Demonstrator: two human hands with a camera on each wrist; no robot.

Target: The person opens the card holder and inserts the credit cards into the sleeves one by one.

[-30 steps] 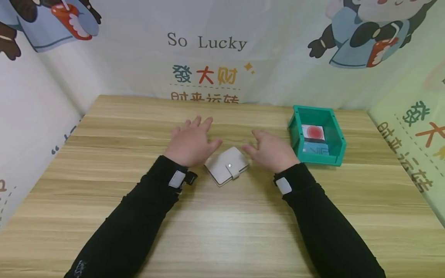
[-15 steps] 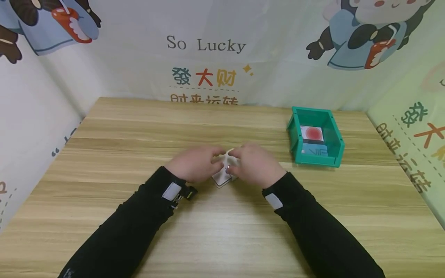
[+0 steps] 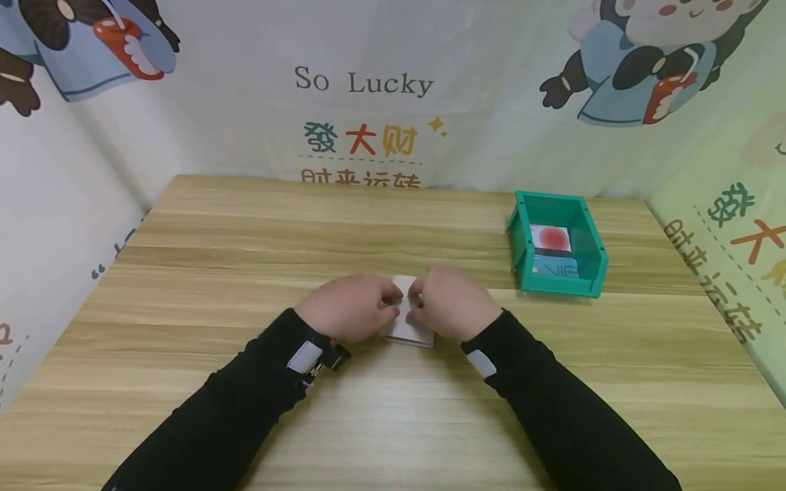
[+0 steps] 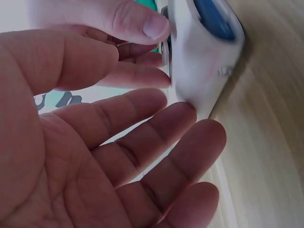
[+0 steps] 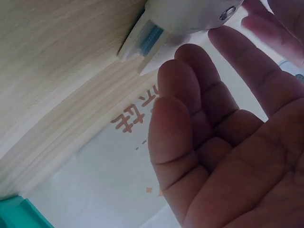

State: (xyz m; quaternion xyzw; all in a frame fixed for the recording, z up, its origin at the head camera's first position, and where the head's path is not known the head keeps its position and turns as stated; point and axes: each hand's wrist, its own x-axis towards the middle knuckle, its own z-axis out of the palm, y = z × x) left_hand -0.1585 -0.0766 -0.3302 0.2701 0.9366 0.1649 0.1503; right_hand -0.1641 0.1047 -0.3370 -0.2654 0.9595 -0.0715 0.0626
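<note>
A whitish card holder (image 3: 410,333) with a snap closure lies mid-table between the two hands. Blue contents (image 4: 214,19) show inside its edge in the left wrist view, and a metal snap (image 5: 228,13) in the right wrist view. From the right, my right hand (image 3: 457,303) pinches at the holder's strap side, its thumb on the edge in the left wrist view. My left hand (image 3: 344,308) is at the left side, fingers slightly bent and fingertips (image 4: 183,111) right at the cover. Part of the holder is hidden beneath the fingers.
A green open-front bin (image 3: 560,286) stands at the back right of the wooden table (image 3: 245,232). It holds a card with a red circle (image 3: 554,239) and a blue card (image 3: 555,266). A printed cloth (image 3: 245,102) hangs behind the table.
Both hands have come inward and down from beside the card holder onto it. The holder has turned from its slanted position to nearly straight and shifted slightly nearer. The bin has not moved.
</note>
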